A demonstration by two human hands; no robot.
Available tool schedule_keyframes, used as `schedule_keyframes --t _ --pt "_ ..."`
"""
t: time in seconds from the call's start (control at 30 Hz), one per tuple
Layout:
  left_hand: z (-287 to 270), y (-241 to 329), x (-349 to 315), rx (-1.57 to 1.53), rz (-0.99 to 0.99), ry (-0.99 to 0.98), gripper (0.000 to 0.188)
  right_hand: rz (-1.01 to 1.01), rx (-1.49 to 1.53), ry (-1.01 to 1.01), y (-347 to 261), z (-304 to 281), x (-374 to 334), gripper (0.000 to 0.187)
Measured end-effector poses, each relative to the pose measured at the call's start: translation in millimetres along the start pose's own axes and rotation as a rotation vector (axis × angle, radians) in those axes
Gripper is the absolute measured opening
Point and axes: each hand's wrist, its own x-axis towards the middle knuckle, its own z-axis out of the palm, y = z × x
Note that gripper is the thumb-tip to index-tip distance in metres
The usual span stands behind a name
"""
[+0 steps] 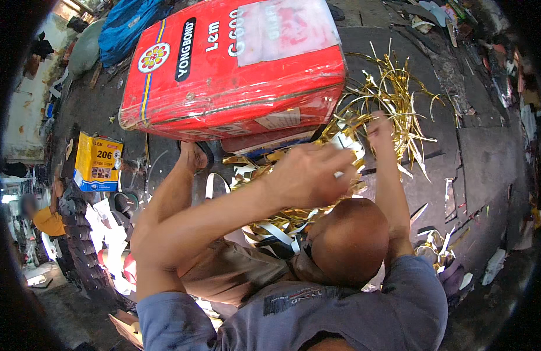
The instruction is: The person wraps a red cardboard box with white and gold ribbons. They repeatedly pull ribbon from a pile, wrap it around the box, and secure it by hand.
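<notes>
My left hand [314, 175] is curled closed in front of me, over a heap of gold and white strips [291, 228]. A small white bit shows at its fingers, too blurred to name. Farther out and to the right, my right hand [379, 131] is at the edge of a loose tangle of shiny gold strips [399, 99]; motion smears its fingers, so I cannot tell whether they grip any. A white piece [345, 142] lies among the strips between the two hands. My bare knee [351, 243] covers part of the near heap.
Ahead stands a large red carton [223, 76] wrapped in clear film. To the left are a yellow and blue can [99, 162], white scraps [104, 225] and a person in a yellow shirt [49, 222]. Blue cloth [127, 29] lies behind; more strips [437, 248] lie on the right.
</notes>
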Motion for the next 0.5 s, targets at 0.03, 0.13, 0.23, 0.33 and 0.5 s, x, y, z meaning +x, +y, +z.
schedule_keyframes --t 0.03,0.13,0.23,0.33,0.5 --pt "25 2 -17 0.021 -0.242 -0.19 0.016 -0.1 0.221 0.168 -31 6 -14 0.033" --pt "92 -29 -103 0.143 -0.649 -0.738 0.019 -0.479 0.412 0.77 -117 53 -78 0.053" --pt "148 -57 -183 0.134 -0.772 -0.612 0.021 -0.825 -0.212 0.965 -145 10 -110 0.039" --pt "132 -37 -166 -0.015 -0.971 -0.499 0.023 -0.881 -0.402 0.359 -122 66 -174 0.007" --pt "51 1 -53 -0.025 -0.7 -0.677 0.025 -0.565 -0.768 -0.773 -110 176 -284 0.031"
